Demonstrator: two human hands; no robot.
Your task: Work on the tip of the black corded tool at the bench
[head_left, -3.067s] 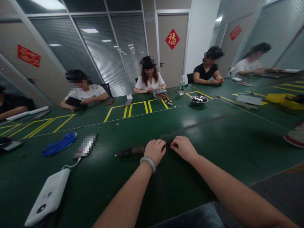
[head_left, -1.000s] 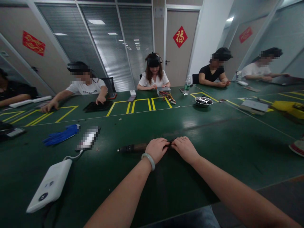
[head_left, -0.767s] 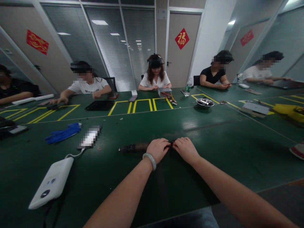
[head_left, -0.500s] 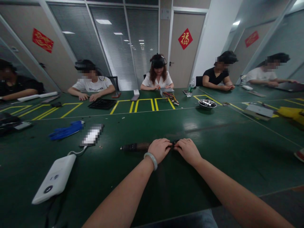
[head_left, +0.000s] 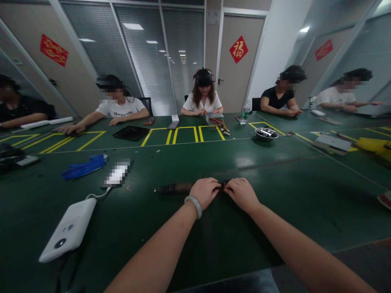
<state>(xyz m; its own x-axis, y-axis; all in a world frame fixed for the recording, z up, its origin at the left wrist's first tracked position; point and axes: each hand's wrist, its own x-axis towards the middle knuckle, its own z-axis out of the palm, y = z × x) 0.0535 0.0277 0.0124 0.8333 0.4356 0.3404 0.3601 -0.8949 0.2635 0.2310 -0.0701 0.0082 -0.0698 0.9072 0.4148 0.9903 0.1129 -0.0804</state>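
Note:
A dark, rod-shaped tool that looks like an electric screwdriver (head_left: pixel 171 189) lies on the green table in front of me. Its narrow metal tip points left, and the brownish body runs under my left hand (head_left: pixel 205 192). That hand, with a pale bangle at the wrist, is closed over the body. Fingers of my right hand (head_left: pixel 242 194) pinch the black right-hand end. The fingertips of both hands almost meet there, and they hide most of that end.
To the left lie a blue glove (head_left: pixel 85 167), a phone (head_left: pixel 117 174) and a white power bank (head_left: pixel 69 230) cabled to it. Farther off are a black tray (head_left: pixel 130 132), a metal bowl (head_left: pixel 266 134) and a bottle (head_left: pixel 245 112). Several people sit across the table.
My hands and the screwdriver have hardly moved. Across the table, the person at left in white has stretched an arm out to the left; the person at far right has lifted a hand.

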